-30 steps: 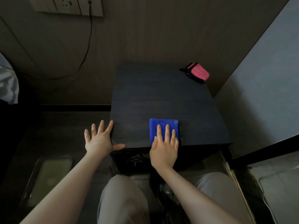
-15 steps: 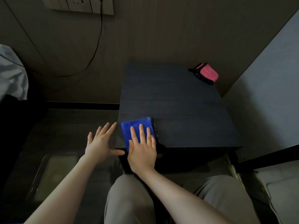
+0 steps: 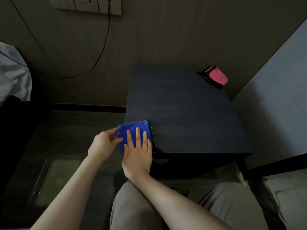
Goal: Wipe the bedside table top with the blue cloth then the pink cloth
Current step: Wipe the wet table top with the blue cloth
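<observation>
1. A white socket panel is fixed to the brown wall at the top of the view.
2. A black cable hangs from the socket panel, curving down and left.
3. Pale crumpled bedding lies far left of the socket panel, below it.
4. A clear container sits on the floor, well below the socket panel.

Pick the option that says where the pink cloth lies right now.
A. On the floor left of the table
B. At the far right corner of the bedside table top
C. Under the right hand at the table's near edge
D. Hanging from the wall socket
B: the pink cloth lies untouched at the far right corner of the bedside table, while the right hand presses the blue cloth at the near left corner.
</observation>
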